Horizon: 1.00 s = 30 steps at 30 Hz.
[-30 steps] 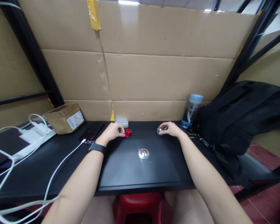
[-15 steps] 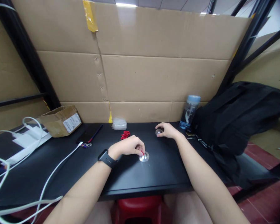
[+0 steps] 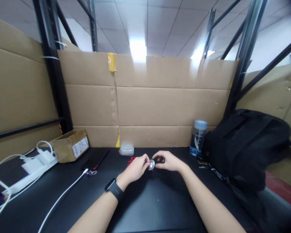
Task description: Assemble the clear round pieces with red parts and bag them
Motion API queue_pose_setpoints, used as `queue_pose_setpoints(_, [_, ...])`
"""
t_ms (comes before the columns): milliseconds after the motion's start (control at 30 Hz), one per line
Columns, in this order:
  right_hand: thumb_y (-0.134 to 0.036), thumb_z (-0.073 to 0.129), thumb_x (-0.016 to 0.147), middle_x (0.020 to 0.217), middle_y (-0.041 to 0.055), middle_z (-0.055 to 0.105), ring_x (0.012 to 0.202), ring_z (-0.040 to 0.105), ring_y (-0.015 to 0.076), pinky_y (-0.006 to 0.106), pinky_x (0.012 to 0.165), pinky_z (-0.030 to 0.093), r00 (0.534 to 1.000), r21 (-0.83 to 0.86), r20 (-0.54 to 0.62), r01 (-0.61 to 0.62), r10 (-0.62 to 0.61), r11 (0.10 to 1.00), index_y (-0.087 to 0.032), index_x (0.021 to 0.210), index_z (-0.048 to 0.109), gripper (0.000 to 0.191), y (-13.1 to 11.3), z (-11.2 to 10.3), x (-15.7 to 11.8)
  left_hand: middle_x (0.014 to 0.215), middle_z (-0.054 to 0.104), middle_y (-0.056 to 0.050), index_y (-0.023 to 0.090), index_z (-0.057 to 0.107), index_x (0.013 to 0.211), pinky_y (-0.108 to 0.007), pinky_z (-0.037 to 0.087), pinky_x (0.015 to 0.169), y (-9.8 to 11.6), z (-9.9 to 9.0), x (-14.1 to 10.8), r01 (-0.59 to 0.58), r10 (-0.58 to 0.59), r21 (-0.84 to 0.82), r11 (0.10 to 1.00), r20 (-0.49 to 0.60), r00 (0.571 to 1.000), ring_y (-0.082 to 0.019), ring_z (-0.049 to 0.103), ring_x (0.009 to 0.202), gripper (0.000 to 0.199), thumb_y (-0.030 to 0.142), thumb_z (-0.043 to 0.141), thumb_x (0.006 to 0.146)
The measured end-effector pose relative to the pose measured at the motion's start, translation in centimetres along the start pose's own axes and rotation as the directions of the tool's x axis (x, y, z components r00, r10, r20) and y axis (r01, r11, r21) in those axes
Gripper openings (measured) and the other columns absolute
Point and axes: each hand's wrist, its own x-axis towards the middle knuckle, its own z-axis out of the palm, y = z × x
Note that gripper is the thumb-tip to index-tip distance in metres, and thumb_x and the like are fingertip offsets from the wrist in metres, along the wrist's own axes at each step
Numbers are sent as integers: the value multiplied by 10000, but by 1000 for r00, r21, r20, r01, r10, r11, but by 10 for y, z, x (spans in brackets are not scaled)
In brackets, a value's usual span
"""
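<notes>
My left hand [image 3: 137, 167], a dark watch [image 3: 114, 189] on its wrist, is closed in a pinch on a small clear round disc [image 3: 151, 165]. A bit of red shows at its fingertips, and the disc looks tilted up off the table. Just right of the disc, my right hand [image 3: 168, 161] has its thumb and fingers curved and apart, close to the disc's edge; I cannot tell whether they touch it. Small red pieces [image 3: 131, 160] lie in a pile behind my left hand, partly hidden by it. The second disc from before does not show.
A stack of clear plastic pieces [image 3: 126, 149] stands near the cardboard wall [image 3: 147, 106]. To the right are a water bottle [image 3: 198, 138] and a black backpack [image 3: 244, 149]. On the left lie a phone [image 3: 94, 160], a cardboard box [image 3: 70, 146], a power strip [image 3: 31, 174] and white cables [image 3: 65, 194].
The view has tilted upward. My left hand has lifted its disc off the table and carried it forward. My right hand has come left, beside the disc.
</notes>
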Motion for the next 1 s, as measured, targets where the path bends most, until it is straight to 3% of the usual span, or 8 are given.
queue_pose_setpoints(67, [-329,833,716,931,10,727,798,659,169,247,687,490,999,89,43,19,-23,996,-232,1078,719,392,-15,10,3,874,695,-16,220,563,927,-262,440,732,-4,2,1,25,-26,-10,1000,-26,999,-177,646,806,90,281,505,958])
queue_pose_setpoints(167, [-353,846,701,785,-25,698,706,626,154,241,650,456,1000,48,-17,-10,11,999,-225,954,722,310,-30,20,6,854,694,-6,220,567,861,-262,436,724,-6,5,2,31,-32,-31,999,-66,997,-179,642,804,78,285,581,902])
queue_pose_setpoints(367, [-377,913,586,854,-5,708,782,635,192,276,714,469,997,-67,-81,-16,10,998,-236,868,735,362,-30,22,9,775,695,-7,217,577,837,-275,458,681,-2,8,6,117,-143,-165,979,-155,978,-174,639,716,106,305,564,894])
queue_pose_setpoints(467, [-377,885,624,807,-7,704,751,645,193,288,714,481,992,-46,-119,-52,46,998,-241,871,735,319,-29,25,10,771,702,-15,207,584,830,-278,469,673,-4,8,9,140,-186,-234,962,-192,963,-177,648,713,122,323,603,863])
queue_pose_setpoints(567, [-321,833,680,831,-4,720,751,666,192,283,687,495,985,43,-166,-38,45,998,-245,937,707,296,-31,32,10,774,705,-25,194,583,820,-278,485,671,-7,7,10,143,-216,-324,935,-204,955,-181,661,713,157,340,639,836])
queue_pose_setpoints(733, [-287,832,662,931,-6,737,721,684,186,280,647,520,982,196,-191,41,-3,980,-282,1181,625,559,-35,40,13,761,682,-12,194,603,831,-273,477,676,-5,5,8,121,-208,-331,936,-241,948,-169,639,714,146,335,641,839])
queue_pose_setpoints(833, [-280,799,694,883,-4,721,642,677,168,265,594,516,984,230,-179,29,13,973,-264,1194,646,524,-35,41,13,759,660,-11,195,612,849,-271,474,666,-3,6,9,97,-190,-349,932,-242,952,-165,624,712,174,365,647,847])
queue_pose_setpoints(1000, [-298,768,730,885,25,728,676,686,169,265,616,539,972,289,-221,-15,82,957,-219,1184,671,472,-29,36,14,889,674,-39,208,546,1109,-283,518,728,-11,11,14,46,-201,-597,801,-196,960,-170,672,793,326,459,574,903])
